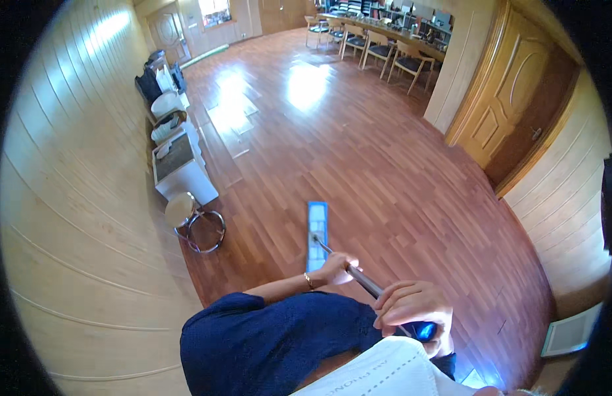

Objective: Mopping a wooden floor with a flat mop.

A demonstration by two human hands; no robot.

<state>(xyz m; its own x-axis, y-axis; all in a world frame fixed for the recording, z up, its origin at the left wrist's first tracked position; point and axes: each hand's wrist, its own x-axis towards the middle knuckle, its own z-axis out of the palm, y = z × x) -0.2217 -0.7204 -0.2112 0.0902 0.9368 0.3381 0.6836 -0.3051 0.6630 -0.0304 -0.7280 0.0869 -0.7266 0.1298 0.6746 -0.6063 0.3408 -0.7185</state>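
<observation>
A flat mop lies with its long blue-edged head [317, 212] on the wooden floor, pointing away from me. Its metal handle [366, 283] slants up toward my chest. Partway down the pole, my left hand [335, 269], with a gold bracelet at the wrist, is wrapped round it. My right hand [417, 309] is closed near the handle's top end, where a shiny blue grip [423, 330] shows under the fingers. A dark blue sleeve covers part of my left arm, and white cloth with print fills the lower edge.
Along the left wall stand a round stool [182, 210] with a chrome ring base, a white cabinet [190, 173] and several stacked items. Wooden chairs [411, 61] line a long counter at the back right. A wooden door [510, 92] is on the right, with a white-framed panel [571, 332] lower down.
</observation>
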